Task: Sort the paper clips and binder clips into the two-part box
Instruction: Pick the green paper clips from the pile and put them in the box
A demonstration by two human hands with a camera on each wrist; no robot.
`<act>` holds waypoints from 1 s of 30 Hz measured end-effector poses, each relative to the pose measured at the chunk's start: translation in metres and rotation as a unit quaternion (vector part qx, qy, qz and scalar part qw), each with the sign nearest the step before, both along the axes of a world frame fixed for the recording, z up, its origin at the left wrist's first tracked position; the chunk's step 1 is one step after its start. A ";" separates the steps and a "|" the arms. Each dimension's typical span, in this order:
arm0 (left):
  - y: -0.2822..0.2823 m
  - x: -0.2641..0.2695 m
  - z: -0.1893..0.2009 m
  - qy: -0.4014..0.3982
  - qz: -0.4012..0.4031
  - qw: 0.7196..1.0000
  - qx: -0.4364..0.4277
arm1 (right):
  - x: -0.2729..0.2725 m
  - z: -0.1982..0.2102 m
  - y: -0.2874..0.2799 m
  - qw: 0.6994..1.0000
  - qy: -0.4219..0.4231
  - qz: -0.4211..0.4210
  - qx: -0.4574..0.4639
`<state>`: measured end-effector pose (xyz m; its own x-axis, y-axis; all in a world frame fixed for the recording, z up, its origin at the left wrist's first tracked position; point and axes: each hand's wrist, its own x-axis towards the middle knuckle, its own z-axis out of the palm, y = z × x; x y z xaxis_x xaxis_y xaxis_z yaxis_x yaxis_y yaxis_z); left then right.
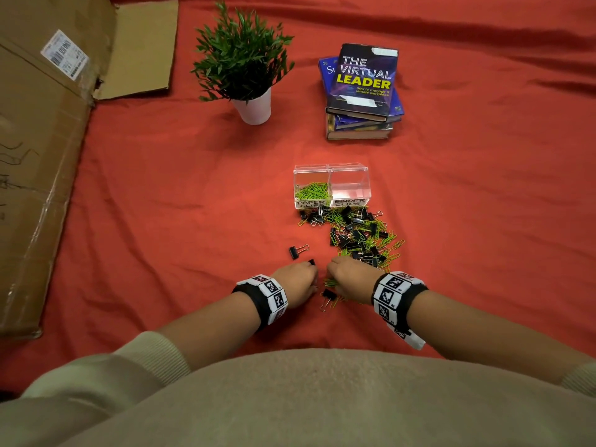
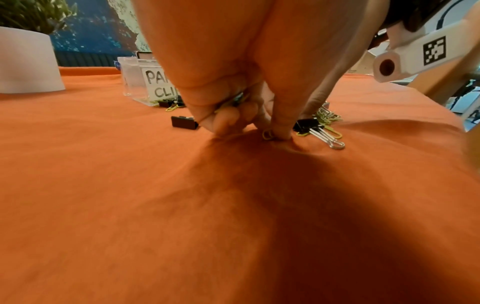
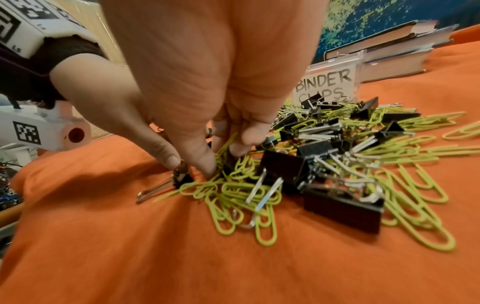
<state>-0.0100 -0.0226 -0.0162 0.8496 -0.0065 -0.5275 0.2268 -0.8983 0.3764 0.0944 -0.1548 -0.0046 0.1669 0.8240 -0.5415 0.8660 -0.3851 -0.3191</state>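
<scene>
Head view: left hand fingers pinch a green paper clip; right hand fingers clutch paper clips near the pile.

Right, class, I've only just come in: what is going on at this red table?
A person is sorting a mixed pile of clips into a clear two-part box. The paper clip half already holds green paper clips; the binder clip half looks empty. The right hand is pinching green paper clips from the near edge of the pile, and the left hand is picking at small clips on the cloth beside it.
</scene>
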 end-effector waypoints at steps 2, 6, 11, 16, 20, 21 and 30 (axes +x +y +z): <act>0.000 -0.002 -0.001 0.008 0.025 0.999 -0.023 | -0.002 -0.001 0.000 1.000 0.001 -0.009 -0.008; 0.001 -0.003 0.002 0.008 0.079 0.994 -0.078 | 0.001 0.001 0.004 0.999 0.012 -0.032 -0.024; 0.005 -0.002 0.006 0.018 0.168 0.978 -0.118 | 0.035 0.019 0.023 0.956 0.170 -0.237 0.002; 0.018 0.005 0.006 0.025 0.226 0.963 -0.142 | 0.090 0.054 0.069 0.901 0.232 -0.354 0.091; 0.033 0.022 0.012 0.010 0.249 0.961 -0.121 | 0.111 0.061 0.109 0.938 0.106 -0.314 0.104; 0.038 0.029 0.017 0.003 0.247 0.963 -0.111 | 0.111 0.060 0.116 0.951 0.058 -0.287 0.093; 0.079 0.118 0.061 -0.122 0.178 0.976 -0.024 | 0.109 0.051 0.098 0.960 0.017 -0.237 0.149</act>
